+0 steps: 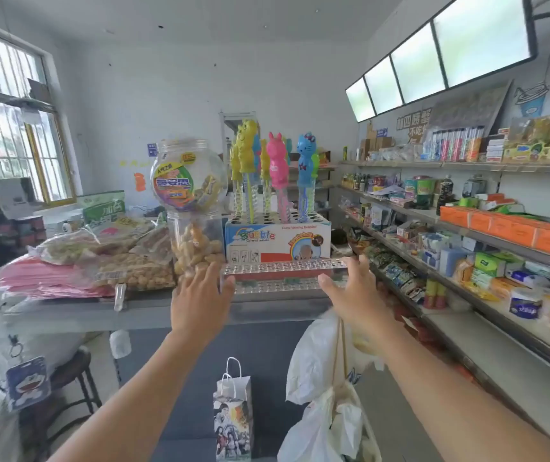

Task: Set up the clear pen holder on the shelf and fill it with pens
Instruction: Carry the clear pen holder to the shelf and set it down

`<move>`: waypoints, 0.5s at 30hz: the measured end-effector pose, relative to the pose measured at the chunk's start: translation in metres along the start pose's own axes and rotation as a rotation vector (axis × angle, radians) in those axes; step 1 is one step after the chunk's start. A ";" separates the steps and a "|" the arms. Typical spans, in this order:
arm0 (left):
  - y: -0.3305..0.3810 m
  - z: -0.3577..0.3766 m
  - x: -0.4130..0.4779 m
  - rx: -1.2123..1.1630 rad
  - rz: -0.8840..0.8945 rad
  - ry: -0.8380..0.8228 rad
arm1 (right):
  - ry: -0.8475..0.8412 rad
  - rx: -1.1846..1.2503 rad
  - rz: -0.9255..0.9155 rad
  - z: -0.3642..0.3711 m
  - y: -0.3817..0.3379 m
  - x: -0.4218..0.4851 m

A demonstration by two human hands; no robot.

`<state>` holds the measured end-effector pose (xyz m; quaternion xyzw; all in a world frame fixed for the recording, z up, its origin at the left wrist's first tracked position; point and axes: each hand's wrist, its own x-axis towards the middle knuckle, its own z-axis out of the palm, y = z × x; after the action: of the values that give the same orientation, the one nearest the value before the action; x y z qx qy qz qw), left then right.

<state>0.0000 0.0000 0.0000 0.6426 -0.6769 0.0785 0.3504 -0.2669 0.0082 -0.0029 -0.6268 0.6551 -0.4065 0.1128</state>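
The clear pen holder (283,266) is a long stepped rack with rows of small holes in its top faces. It lies across the front of the grey shelf top (153,311), just in front of a bubble-wand box. My left hand (197,301) holds its left end, thumb in front and fingers behind. At the right end my right hand (353,295) grips it, fingers over the top corner and thumb at the front. No pens are in view.
Close behind the holder stands the bubble-wand box (277,238) with tall coloured wands. A clear snack jar (197,245) touches my left fingers, with snack bags (133,271) further left. Stocked wall shelves (466,248) run along the right. White plastic bags (326,395) and a paper bag (233,421) sit below.
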 end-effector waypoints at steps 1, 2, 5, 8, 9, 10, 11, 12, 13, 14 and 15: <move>0.002 0.004 0.005 -0.079 -0.025 0.010 | 0.035 0.065 0.024 0.000 0.004 0.006; 0.003 0.008 0.009 -0.148 -0.053 0.016 | 0.079 0.134 0.054 -0.001 0.009 0.012; 0.005 0.021 0.019 -0.285 -0.138 -0.002 | 0.171 0.312 0.092 0.005 0.020 0.023; 0.004 0.031 0.026 -0.349 -0.192 0.001 | 0.196 0.376 0.111 0.009 0.027 0.028; 0.002 0.035 0.028 -0.347 -0.214 0.000 | 0.201 0.393 0.120 0.010 0.029 0.031; 0.000 0.037 0.029 -0.343 -0.239 -0.008 | 0.202 0.404 0.129 0.012 0.031 0.034; -0.003 0.039 0.029 -0.351 -0.260 -0.013 | 0.208 0.408 0.128 0.014 0.032 0.036; -0.005 0.041 0.029 -0.364 -0.281 -0.016 | 0.208 0.409 0.124 0.015 0.032 0.038; -0.008 0.043 0.029 -0.386 -0.296 -0.012 | 0.213 0.409 0.116 0.017 0.032 0.040; -0.010 0.044 0.029 -0.410 -0.308 -0.004 | 0.222 0.408 0.111 0.019 0.032 0.041; -0.011 0.045 0.029 -0.443 -0.318 0.009 | 0.236 0.409 0.106 0.021 0.031 0.043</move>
<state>-0.0050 -0.0503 -0.0207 0.6480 -0.5666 -0.1247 0.4934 -0.2842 -0.0424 -0.0220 -0.5037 0.5999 -0.5947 0.1811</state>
